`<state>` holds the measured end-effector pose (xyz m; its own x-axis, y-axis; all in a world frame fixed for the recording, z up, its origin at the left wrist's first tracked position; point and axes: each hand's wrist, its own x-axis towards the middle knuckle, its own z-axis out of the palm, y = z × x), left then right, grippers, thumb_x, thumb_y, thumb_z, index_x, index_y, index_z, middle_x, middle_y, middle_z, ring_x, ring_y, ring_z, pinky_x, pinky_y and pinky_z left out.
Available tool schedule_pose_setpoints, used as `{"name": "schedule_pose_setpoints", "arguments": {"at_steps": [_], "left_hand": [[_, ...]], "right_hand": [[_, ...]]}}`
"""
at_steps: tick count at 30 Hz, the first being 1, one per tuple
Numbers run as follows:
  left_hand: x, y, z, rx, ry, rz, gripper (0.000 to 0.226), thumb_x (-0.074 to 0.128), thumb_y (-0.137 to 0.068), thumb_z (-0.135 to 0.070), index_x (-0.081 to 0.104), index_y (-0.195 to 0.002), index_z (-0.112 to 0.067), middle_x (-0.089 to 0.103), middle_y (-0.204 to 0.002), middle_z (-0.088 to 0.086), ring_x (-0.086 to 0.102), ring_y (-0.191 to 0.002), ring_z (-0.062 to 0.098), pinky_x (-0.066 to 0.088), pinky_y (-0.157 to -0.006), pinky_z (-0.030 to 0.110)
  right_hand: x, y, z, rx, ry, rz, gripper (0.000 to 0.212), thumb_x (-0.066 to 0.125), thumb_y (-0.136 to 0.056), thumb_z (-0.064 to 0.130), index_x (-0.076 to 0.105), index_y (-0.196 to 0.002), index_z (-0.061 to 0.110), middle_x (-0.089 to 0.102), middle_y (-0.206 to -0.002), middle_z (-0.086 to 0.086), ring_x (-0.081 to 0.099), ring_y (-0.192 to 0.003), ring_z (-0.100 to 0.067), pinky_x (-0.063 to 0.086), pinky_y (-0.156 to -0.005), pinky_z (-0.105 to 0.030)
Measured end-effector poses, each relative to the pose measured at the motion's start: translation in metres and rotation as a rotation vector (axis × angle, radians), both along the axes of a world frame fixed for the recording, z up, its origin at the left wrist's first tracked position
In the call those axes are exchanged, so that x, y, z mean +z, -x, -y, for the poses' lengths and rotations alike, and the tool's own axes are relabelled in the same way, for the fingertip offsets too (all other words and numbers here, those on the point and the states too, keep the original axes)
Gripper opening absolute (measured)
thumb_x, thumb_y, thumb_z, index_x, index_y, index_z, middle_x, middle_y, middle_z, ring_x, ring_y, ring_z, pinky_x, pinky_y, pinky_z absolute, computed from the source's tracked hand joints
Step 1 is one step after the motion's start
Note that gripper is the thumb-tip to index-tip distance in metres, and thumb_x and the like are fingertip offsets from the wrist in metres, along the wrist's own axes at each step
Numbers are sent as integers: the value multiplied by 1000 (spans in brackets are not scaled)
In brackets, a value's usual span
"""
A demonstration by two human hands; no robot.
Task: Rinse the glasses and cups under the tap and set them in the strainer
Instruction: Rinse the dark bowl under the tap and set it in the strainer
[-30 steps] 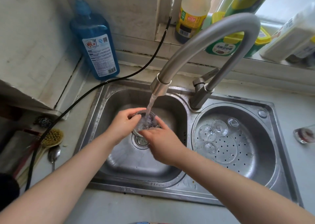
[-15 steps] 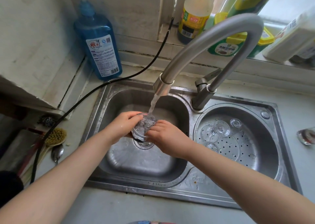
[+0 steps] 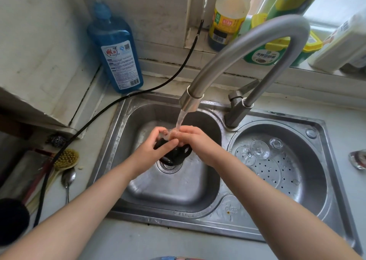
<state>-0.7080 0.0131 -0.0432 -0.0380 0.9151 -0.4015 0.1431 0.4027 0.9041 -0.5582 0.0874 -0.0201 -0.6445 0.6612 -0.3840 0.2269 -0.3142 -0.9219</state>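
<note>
While tap [image 3: 243,48] runs, left hand [image 3: 156,147] and right hand [image 3: 195,141] clamp fingers round small glass [image 3: 166,134] under stream, over basin's 12 o'clock. Three glasses [image 3: 259,150] upturned in strainer [image 3: 285,172] at 3 o'clock; one glass [image 3: 358,158] waits on counter, far right.

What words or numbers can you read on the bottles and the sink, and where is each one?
Blue bottle: label print and a square code, too blurred to read.
Yellow bottle: red and green labels and a barcode, too small to read.
Green tub: a row of Chinese characters, too blurred to read surely.
White container: red marks, unreadable.
Sink: a stamped mark, too faint to read.
</note>
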Motion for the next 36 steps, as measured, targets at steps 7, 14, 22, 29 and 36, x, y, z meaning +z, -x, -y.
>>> {"name": "schedule_pose_setpoints", "arguments": {"at_steps": [7,14,22,29,36], "left_hand": [[7,-5,-20,180,111,170,56,63,-73,-62,65,-96,-11,69,-85,-1,65,-80,14,48,-78,28],[-10,-24,-36,622,497,401,20,56,-92,-28,66,-92,-10,66,-61,3,64,-54,17,54,-55,26],[1,-32,-34,677,651,509,20,48,-93,-16,59,-78,-8,59,-40,5,57,-31,17,42,-29,19],[3,-31,-27,721,625,512,17,48,-92,-10,58,-78,-8,58,-40,3,57,-33,14,42,-31,17],[-6,-27,-31,769,618,501,14,49,-90,-15,61,-82,-14,62,-47,1,61,-42,16,47,-36,18]], "right_hand": [[-8,9,-10,-138,460,-112,18,55,-85,13,64,-96,2,61,-89,-16,59,-85,-26,47,-83,-35],[-22,7,-3,-444,-85,216,13,57,-93,18,69,-87,17,67,-84,4,61,-79,-9,48,-75,-23],[-28,-10,10,-61,-256,198,43,66,-89,22,56,-131,18,43,-143,3,39,-132,-9,30,-112,-30],[-29,-1,10,-159,-17,120,36,71,-81,11,66,-115,21,61,-119,5,58,-111,-11,45,-104,-38],[-37,15,19,-327,91,74,37,58,-68,26,71,-102,34,44,-146,-4,41,-134,-21,33,-113,-45]]}}
